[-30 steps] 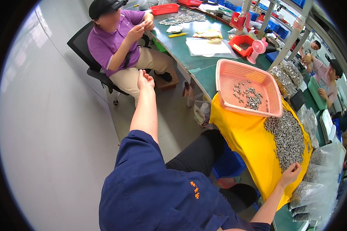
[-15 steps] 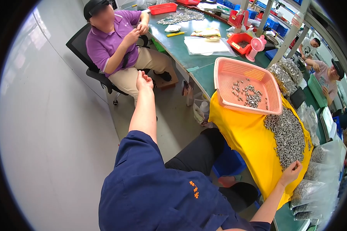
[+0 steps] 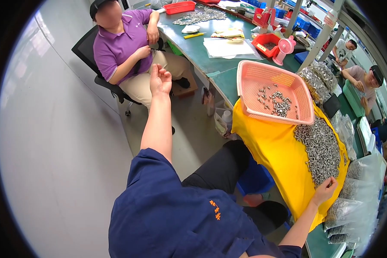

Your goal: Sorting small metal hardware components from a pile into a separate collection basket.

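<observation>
My left hand [image 3: 160, 81] is held out over the floor, palm up with curled fingers, in front of a seated person in a purple shirt [image 3: 124, 47]. Something small may be at its fingertips, but I cannot make it out. At the near edge of a heap of small grey metal parts [image 3: 318, 146], my right hand [image 3: 324, 192] has its thumb and fingers pinched together. What lies between them is too small to tell. The heap rests on a yellow cloth [image 3: 266, 146]. Beyond it, a pink perforated basket [image 3: 249, 81] holds a scattering of similar parts.
Clear plastic bags of parts [image 3: 344, 210] line the right side. A pink fan [image 3: 284, 49], a red bin [image 3: 262, 41] and white sheets [image 3: 228, 47] stand or lie on the green table [image 3: 225, 81]. Below the cloth is a blue bin [image 3: 256, 178]. Other people sit at far right.
My left hand has risen slightly and turned its palm further up. The person in purple has parted their hands, lowering one toward the lap. My right hand has barely moved.
</observation>
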Demonstrator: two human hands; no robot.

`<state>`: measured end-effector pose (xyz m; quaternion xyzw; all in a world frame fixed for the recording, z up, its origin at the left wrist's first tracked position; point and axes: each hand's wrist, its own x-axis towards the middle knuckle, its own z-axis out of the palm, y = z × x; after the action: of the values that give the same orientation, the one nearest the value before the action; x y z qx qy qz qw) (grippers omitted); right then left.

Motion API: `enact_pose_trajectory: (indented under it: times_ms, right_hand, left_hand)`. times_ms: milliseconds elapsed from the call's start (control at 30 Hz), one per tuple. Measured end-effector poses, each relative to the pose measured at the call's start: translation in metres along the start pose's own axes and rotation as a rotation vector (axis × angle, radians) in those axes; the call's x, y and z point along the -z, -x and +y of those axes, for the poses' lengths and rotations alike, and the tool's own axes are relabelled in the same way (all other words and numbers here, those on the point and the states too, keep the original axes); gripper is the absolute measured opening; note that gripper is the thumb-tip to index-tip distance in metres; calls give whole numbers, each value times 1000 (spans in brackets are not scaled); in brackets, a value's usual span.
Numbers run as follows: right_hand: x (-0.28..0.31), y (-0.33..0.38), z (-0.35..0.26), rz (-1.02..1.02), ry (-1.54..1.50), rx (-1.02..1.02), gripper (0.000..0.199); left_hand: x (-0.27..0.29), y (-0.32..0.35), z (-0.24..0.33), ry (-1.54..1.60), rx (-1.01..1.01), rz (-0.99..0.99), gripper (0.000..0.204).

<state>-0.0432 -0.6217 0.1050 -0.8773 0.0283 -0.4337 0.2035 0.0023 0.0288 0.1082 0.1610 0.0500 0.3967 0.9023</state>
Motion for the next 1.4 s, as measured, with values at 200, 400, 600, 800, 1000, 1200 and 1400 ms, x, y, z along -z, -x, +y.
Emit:
enact_pose_trajectory:
  times_ms: [200,400,600,800,1000,1200,1400]
  right_hand:
    - [1,2,-3,18,8,-16,12]
    - [9,6,6,41,-2,-64,11]
    - [-1,-6,-34,-14,-200,18,5]
    - [5,-45,-57,-45,-557,-221,5]
    - [-18,-36,-42,-169,-887,-494,3]
    - [-13,-28,-46,-223,-708,-377,5]
    - [-17,-26,-49,-230,-660,-314,5]
  left_hand:
    - [-73,51,-5,102,153,-585,9]
    - [-137,103,-54,147,276,-767,11]
    - [-194,212,-168,-199,631,-930,8]
    - [-201,278,-292,-341,1060,-979,13]
    - [-169,300,-343,-375,1311,-820,13]
    - [-158,298,-348,-175,1463,-663,15]
    - [-149,293,-351,-43,1559,-575,15]
